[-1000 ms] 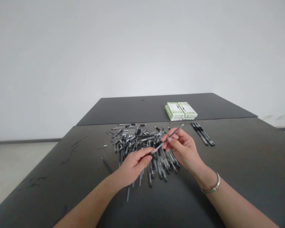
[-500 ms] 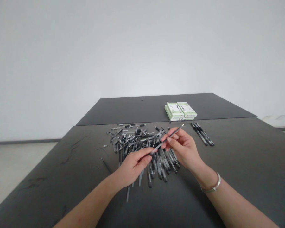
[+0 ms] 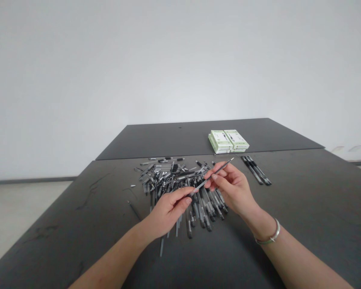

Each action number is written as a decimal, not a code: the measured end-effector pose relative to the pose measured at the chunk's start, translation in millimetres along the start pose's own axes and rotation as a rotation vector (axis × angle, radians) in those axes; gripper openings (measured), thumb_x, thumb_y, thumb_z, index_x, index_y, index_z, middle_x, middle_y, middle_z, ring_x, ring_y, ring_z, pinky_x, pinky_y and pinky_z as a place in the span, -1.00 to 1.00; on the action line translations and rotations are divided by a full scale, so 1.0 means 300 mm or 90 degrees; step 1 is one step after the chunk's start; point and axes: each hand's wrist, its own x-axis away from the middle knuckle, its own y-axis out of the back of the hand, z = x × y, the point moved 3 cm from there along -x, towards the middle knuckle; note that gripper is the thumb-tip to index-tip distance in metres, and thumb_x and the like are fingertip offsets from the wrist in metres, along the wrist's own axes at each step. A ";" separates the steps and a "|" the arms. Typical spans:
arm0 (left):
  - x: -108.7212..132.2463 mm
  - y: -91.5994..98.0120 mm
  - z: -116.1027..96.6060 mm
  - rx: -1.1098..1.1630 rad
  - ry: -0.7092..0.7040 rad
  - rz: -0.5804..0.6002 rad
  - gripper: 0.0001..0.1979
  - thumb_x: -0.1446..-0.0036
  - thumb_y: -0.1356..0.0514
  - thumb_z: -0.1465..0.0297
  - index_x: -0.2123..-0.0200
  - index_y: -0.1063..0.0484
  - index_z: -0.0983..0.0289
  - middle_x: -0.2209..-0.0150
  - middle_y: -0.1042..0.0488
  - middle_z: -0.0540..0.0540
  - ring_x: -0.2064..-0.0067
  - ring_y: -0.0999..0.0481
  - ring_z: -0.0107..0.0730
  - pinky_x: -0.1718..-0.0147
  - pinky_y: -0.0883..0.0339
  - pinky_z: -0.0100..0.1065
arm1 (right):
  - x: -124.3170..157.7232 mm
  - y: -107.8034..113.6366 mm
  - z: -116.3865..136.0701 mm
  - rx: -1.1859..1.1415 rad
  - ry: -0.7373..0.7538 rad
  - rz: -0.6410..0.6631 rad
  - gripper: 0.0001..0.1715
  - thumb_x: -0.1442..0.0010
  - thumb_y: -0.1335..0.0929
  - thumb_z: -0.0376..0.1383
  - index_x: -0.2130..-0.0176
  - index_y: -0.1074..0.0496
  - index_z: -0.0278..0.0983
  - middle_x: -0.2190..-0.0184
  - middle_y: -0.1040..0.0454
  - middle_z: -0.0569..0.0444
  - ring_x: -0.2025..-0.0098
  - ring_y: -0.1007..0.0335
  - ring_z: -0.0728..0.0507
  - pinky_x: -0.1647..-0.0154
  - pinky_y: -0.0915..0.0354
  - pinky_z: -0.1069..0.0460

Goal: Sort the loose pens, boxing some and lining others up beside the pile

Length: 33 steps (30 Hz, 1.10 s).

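A thin black pen (image 3: pixel 212 178) lies across the gap between my hands, its tip pointing away from me. My right hand (image 3: pixel 231 186) pinches it near the middle with the thumb and fingertips, and my left hand (image 3: pixel 168 210) holds its near end between the fingertips. Under both hands spreads a loose pile of black and clear pens and pen parts (image 3: pixel 171 178), with pens pointing in many directions. My hands hide part of the pile.
A neat row of several black pens (image 3: pixel 255 170) lies to the right of the pile. Two stacks of pale green boxes (image 3: pixel 227 141) stand at the far edge of the near dark table (image 3: pixel 303 200), where it meets a second dark table (image 3: pixel 168 140). A single pen (image 3: pixel 134 210) lies left of the pile.
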 end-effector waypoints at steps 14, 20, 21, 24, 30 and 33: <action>-0.004 -0.002 -0.010 -0.055 -0.016 0.074 -0.65 -0.33 -0.03 0.33 -0.08 -0.44 0.28 0.07 -0.57 0.10 0.09 -0.52 -0.30 0.07 -0.32 -0.37 | 0.001 -0.012 0.004 -0.004 0.012 0.033 -0.89 -0.22 -0.40 -0.35 0.23 -0.36 -0.24 0.33 -0.57 0.10 0.41 -0.51 0.00 0.45 -0.38 0.13; -0.009 -0.004 -0.005 -0.070 -0.027 0.069 -0.65 -0.33 -0.03 0.34 -0.10 -0.43 0.26 -0.03 -0.53 0.12 -0.01 -0.51 -0.30 -0.02 -0.30 -0.36 | 0.005 -0.020 0.022 0.044 0.023 0.035 -0.88 -0.22 -0.40 -0.32 0.24 -0.35 -0.25 0.36 -0.56 0.08 0.42 -0.51 0.00 0.44 -0.38 0.12; -0.011 -0.005 -0.006 -0.075 -0.028 0.069 -0.65 -0.33 -0.03 0.34 -0.09 -0.43 0.27 -0.04 -0.53 0.13 -0.02 -0.51 -0.29 -0.03 -0.30 -0.35 | 0.006 -0.022 0.023 0.053 0.020 0.037 -0.87 -0.22 -0.40 -0.31 0.24 -0.35 -0.25 0.36 -0.56 0.08 0.42 -0.51 -0.01 0.44 -0.38 0.11; -0.017 -0.008 -0.006 -0.088 -0.027 0.062 -0.65 -0.32 -0.03 0.35 -0.07 -0.45 0.29 -0.03 -0.54 0.14 -0.02 -0.52 -0.29 -0.04 -0.31 -0.35 | 0.014 -0.038 0.012 0.068 0.002 0.067 -0.86 -0.21 -0.41 -0.29 0.24 -0.36 -0.26 0.36 -0.55 0.07 0.41 -0.50 -0.01 0.43 -0.38 0.10; -0.020 -0.013 0.001 -0.107 -0.025 0.048 -0.65 -0.32 -0.03 0.34 -0.07 -0.45 0.30 -0.02 -0.55 0.15 0.02 -0.55 -0.28 -0.01 -0.35 -0.32 | 0.022 -0.064 -0.024 0.113 -0.016 0.109 -0.89 -0.18 -0.42 -0.28 0.26 -0.44 -0.27 0.41 -0.46 0.10 0.41 -0.38 0.01 0.39 -0.33 0.10; -0.017 -0.012 0.008 -0.123 -0.018 0.039 -0.65 -0.31 -0.03 0.34 -0.06 -0.45 0.30 -0.02 -0.55 0.14 0.01 -0.54 -0.28 -0.03 -0.35 -0.32 | 0.019 -0.057 -0.024 0.112 -0.006 0.086 -0.83 -0.14 -0.45 -0.27 0.23 -0.44 -0.24 0.32 -0.42 0.10 0.41 -0.31 0.02 0.40 -0.31 0.10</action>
